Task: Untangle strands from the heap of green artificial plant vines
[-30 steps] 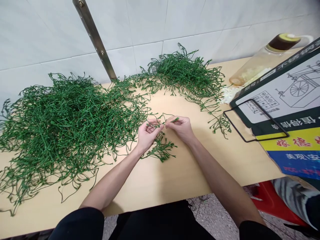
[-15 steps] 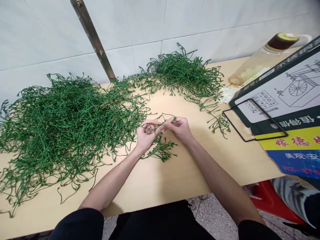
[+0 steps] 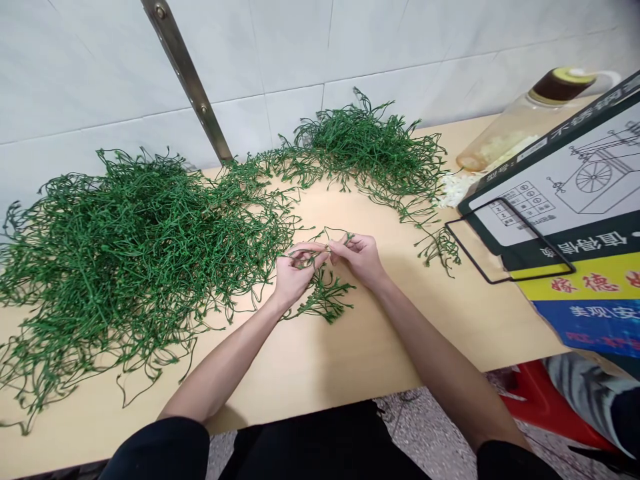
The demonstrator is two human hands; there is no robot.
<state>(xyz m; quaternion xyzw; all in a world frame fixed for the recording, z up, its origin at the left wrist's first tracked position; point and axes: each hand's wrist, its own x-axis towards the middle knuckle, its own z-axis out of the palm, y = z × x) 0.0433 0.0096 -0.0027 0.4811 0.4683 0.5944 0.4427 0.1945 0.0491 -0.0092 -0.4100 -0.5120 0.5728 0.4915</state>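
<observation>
Over the middle of the table, my left hand (image 3: 296, 270) is closed in a pinch on a thin green plastic stem (image 3: 319, 235). Close against it, my right hand (image 3: 361, 259) pinches the same stem, thumb and forefinger pressed together. The fingertips of both hands nearly meet, and a small pale spot shows between them. Just below the hands lies a small bunch of green stems (image 3: 330, 297) with branched tips. A large tangled heap of green stems (image 3: 135, 247) spreads to the left of my left hand.
A second pile of green stems (image 3: 365, 143) lies by the tiled wall, with a few strays (image 3: 440, 250) to the right. A printed carton (image 3: 575, 193), a black wire frame (image 3: 493, 280), a tilted bottle (image 3: 520, 123) and small white pieces (image 3: 455, 189) occupy the right side.
Both hands stay in nearly the same place, still pinching the stem. The left fingers have curled in slightly, and the right fingertips have shifted a little.
</observation>
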